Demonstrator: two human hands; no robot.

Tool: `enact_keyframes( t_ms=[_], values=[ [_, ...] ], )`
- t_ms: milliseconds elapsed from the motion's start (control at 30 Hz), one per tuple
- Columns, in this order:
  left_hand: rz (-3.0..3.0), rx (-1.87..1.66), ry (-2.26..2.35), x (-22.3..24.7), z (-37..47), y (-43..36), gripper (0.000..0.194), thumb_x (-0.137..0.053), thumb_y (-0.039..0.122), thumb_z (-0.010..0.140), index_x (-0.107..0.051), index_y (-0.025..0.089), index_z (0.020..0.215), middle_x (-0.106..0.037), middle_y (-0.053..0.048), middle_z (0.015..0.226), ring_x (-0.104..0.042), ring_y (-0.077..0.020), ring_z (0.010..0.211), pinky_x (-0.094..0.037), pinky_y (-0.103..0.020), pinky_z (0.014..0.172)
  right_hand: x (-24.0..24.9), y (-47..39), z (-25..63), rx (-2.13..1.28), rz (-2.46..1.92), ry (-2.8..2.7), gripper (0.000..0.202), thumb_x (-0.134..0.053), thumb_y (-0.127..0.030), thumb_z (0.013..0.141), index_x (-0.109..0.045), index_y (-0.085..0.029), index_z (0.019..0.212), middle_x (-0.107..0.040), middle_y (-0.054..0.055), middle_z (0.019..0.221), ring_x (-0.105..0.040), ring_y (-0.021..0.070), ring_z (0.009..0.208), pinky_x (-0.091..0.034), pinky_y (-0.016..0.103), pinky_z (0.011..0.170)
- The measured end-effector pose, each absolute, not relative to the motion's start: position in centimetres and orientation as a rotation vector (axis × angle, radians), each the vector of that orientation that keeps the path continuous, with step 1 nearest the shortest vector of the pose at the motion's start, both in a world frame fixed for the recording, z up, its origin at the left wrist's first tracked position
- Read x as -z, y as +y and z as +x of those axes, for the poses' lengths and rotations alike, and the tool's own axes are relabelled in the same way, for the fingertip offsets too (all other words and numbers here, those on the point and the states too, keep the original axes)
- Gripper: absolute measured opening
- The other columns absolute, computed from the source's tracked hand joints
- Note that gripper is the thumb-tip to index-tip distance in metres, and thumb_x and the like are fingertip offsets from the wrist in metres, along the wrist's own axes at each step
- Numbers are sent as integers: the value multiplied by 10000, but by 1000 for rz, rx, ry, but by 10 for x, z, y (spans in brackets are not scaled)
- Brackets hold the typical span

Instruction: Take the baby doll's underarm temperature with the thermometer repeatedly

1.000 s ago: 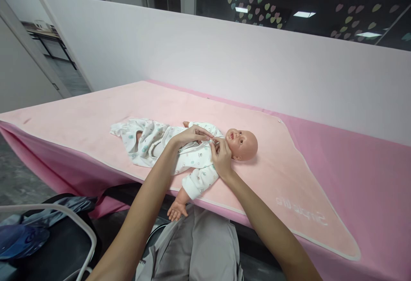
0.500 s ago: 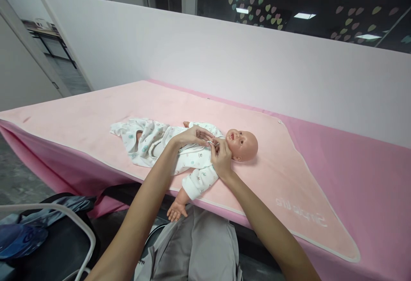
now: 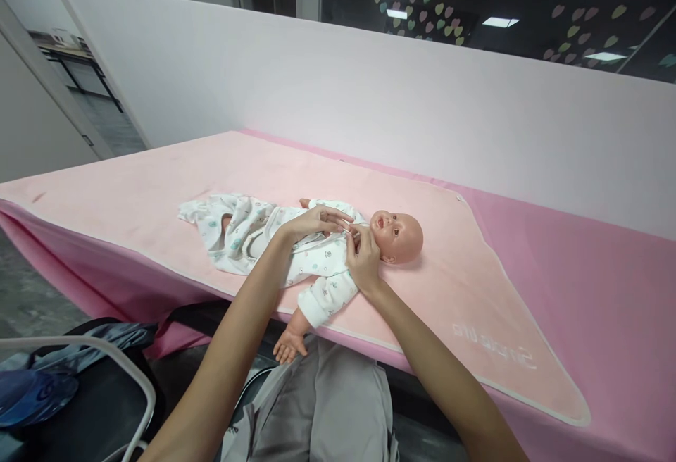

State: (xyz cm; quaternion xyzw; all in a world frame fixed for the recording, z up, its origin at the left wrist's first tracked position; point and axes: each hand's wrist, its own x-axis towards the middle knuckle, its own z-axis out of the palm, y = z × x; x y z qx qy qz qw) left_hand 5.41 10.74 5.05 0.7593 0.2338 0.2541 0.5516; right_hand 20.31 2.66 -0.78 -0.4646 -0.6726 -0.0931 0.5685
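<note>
A baby doll [image 3: 398, 238] lies on its back, its head to the right. It wears a white long-sleeved baby romper [image 3: 320, 261] with small printed figures. The romper's leg part is open and spread out at the left. Over the doll's upper chest, my left hand [image 3: 318, 221] and my right hand [image 3: 363, 259] meet, fingertips close together. Both are closed in a pinch on the romper's front edge near the neck. A thin white strip of its cloth shows between them; the exact fastening is hidden by my fingers.
Beneath the doll lies a light pink mat [image 3: 448, 293] on a pink-covered table [image 3: 596, 293]. A white wall [image 3: 317, 82] rises behind. At the lower left stands a black chair [image 3: 100, 398] with grey cloth and a blue item on it.
My left fingers have shifted slightly at the romper's front and lie a little flatter. The right hand keeps its pinch. The doll has not visibly moved.
</note>
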Motion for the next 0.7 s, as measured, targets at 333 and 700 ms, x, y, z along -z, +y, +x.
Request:
enact_keyframes(
  t_ms=[333,700],
  values=[
    [1789,-589,536,-48,54,111,426,-664,284,716,-622,166,1123,-690,-99,988,-616,-160,817,-373,-181,523,5,23,202,191,-1095,-1580,187,-412,-164,864,-514,-174,1020,-606,69,898,-573,144,747,-483,271,683],
    [1783,-610,568,-49,55,106,471,-676,316,718,-605,157,1156,-688,-94,940,-607,-163,810,-407,-206,575,3,22,202,262,-1124,-1604,197,-393,-187,893,-539,-172,1025,-628,85,927,-595,163,876,-487,268,731]
  ],
)
